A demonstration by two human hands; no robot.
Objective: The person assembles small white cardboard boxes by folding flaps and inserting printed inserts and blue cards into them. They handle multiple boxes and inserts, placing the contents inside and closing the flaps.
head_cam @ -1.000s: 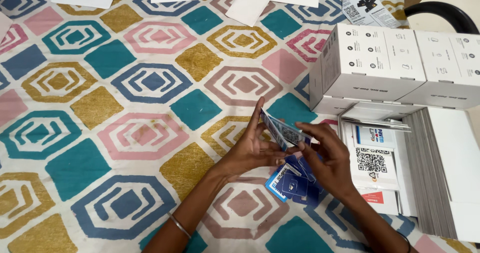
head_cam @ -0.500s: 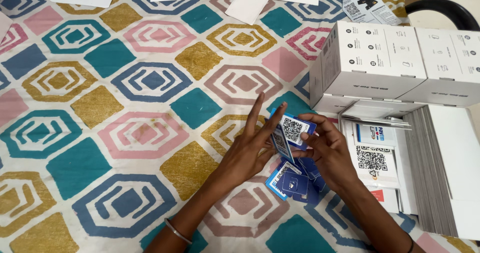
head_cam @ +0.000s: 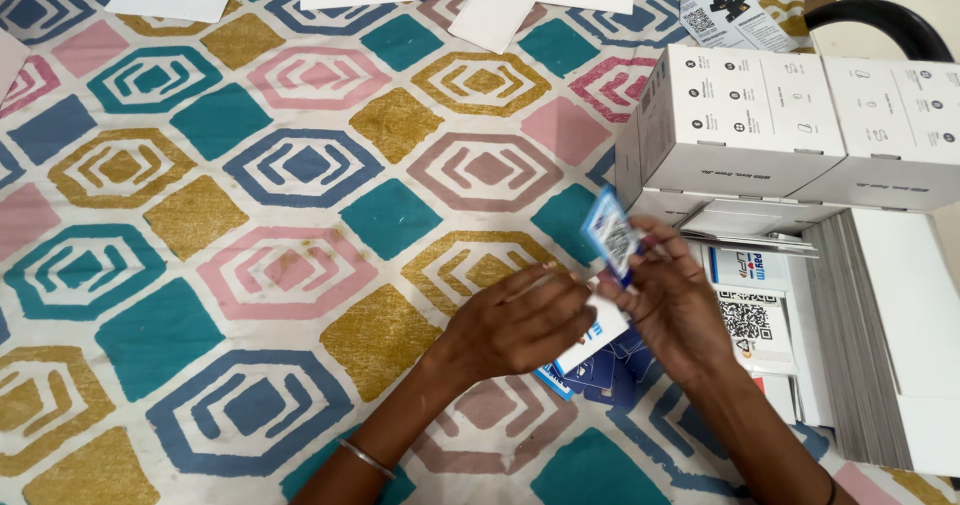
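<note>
right hand [head_cam: 680, 300] pinching small blue-white card [head_cam: 610, 233] mid-frame, left hand [head_cam: 520, 325] fingers closed on its lower edge; blue cards [head_cam: 610, 375] underneath (few done, thick stack [head_cam: 850, 355] right side left)

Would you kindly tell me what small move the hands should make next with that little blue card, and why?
Probably lower the small blue card onto the blue stack beneath: both hands, left hand and right hand, hold it raised directly above those similar cards.

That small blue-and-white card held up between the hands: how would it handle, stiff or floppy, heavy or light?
The card looks thin and flat, so probably light and slightly bendy. The right hand pinches it upright without sag, suggesting some stiffness. Its glossy-looking face may be slippery.
</note>
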